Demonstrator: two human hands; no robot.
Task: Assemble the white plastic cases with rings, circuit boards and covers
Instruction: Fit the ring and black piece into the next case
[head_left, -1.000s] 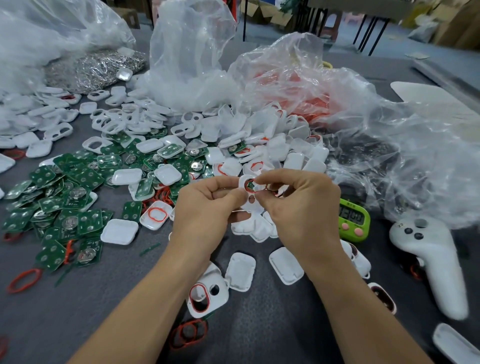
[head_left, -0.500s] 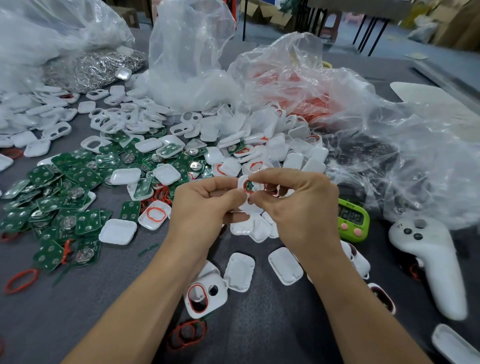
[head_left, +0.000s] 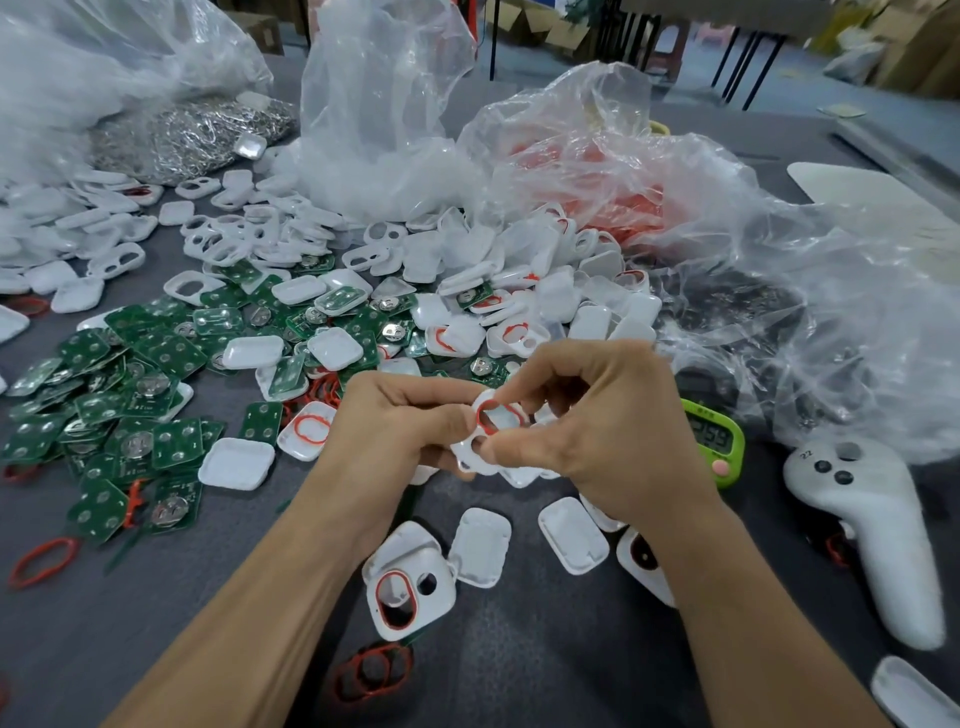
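The left hand (head_left: 395, 436) and right hand (head_left: 602, 436) hold one white plastic case (head_left: 465, 454) between them just above the counter (head_left: 519, 660). Both sets of fingers (head_left: 511, 449) are curled and pinch its edges, and a red ring (head_left: 480, 418) sits around its larger opening. Another ringed case (head_left: 410, 577) lies below beside white covers (head_left: 480, 545), with green circuit boards (head_left: 104, 410) heaped at left.

My two forearms were bare right down to the lower edge of view, and my left grip (head_left: 397, 434) and right grip (head_left: 608, 431) were plain bare hands.
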